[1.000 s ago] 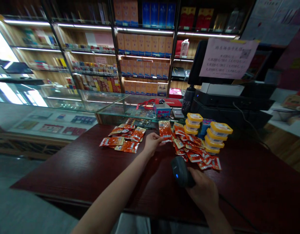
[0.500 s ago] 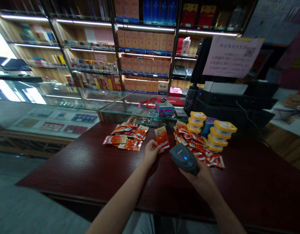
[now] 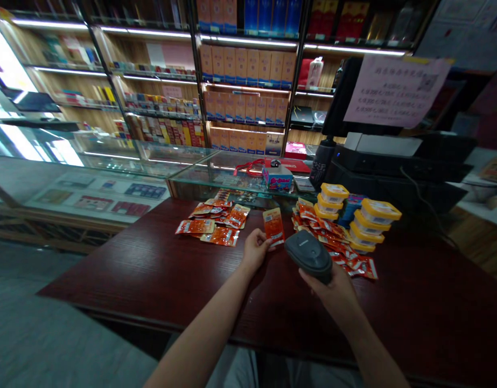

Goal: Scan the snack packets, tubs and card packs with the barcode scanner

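Observation:
My left hand (image 3: pixel 256 250) pinches the lower edge of an orange snack packet (image 3: pixel 274 225), whose barcode label faces up. Close by on the right, my right hand (image 3: pixel 335 288) is wrapped round the handle of a dark grey barcode scanner (image 3: pixel 308 254). The scanner's head points toward the packet, a short gap apart from it. To the left lies a loose pile of similar orange packets (image 3: pixel 219 235). Another heap of packets (image 3: pixel 324 229) spreads out beyond the scanner on the right.
Yellow-lidded tubs (image 3: pixel 367 234) stand stacked behind the right heap, with a shorter stack (image 3: pixel 331 200) beside them. A small blue-pink box (image 3: pixel 278 179) sits on the glass display case (image 3: pixel 216 167). A monitor with a pink notice (image 3: pixel 393 91) rises at the back right.
The blue light on top of the scanner has gone out. The whole scene has shifted slightly in view; both hands keep their holds.

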The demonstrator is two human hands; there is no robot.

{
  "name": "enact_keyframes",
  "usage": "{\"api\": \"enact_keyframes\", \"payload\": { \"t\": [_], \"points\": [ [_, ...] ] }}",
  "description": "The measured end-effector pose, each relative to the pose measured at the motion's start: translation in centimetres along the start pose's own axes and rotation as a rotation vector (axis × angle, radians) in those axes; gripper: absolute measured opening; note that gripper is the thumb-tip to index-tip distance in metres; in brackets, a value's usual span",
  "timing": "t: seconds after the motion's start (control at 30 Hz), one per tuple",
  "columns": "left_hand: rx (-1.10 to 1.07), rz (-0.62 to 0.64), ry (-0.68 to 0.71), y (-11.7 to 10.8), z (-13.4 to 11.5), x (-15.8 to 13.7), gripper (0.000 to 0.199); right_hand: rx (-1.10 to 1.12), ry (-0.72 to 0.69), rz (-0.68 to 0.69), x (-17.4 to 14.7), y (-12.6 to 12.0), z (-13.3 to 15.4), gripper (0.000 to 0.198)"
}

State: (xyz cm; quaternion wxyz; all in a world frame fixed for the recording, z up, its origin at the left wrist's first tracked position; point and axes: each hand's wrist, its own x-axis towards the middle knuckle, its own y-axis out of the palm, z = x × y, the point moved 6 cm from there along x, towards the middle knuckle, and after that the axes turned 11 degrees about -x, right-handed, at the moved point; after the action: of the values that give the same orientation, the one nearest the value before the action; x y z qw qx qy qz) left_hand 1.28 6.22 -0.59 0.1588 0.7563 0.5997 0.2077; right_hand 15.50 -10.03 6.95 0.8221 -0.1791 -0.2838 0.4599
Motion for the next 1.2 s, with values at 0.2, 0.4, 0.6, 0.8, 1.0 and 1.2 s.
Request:
{"api": "enact_keyframes", "payload": {
  "t": [0.2, 0.4, 0.6, 0.8, 1.0, 1.2],
  "points": [
    [0.010, 0.012, 0.035, 0.1, -0.5, -0.3, 0.028, -0.614, -0.232, -0.047, -1.2, -1.3, -1.6, 0.030],
    [0.070, -0.052, 0.047, -0.6, -1.4, 0.6, 0.020, -0.897, -0.485, -0.146, -2.8, -0.7, -4.6, 0.031],
    [0.356, -0.446, 0.166, -6.7, -7.7, 2.2, 0.015, -0.894, -0.482, -0.176, -2.9, -0.5, -5.8, 0.029],
    [0.915, -0.736, 0.233, -12.2, -12.8, 0.9, 0.016, -0.856, -0.486, -0.161, -3.0, -0.3, -5.5, 0.029],
    [1.369, -0.677, 0.357, -10.6, -13.3, -0.2, 0.028, -0.855, -0.479, -0.158, -3.1, -0.4, -5.5, 0.028],
    [1.481, -0.303, 0.265, -8.9, -11.1, 0.3, 0.030, -0.865, -0.483, -0.141, -3.2, -0.3, -5.5, 0.030]
  ]
}}
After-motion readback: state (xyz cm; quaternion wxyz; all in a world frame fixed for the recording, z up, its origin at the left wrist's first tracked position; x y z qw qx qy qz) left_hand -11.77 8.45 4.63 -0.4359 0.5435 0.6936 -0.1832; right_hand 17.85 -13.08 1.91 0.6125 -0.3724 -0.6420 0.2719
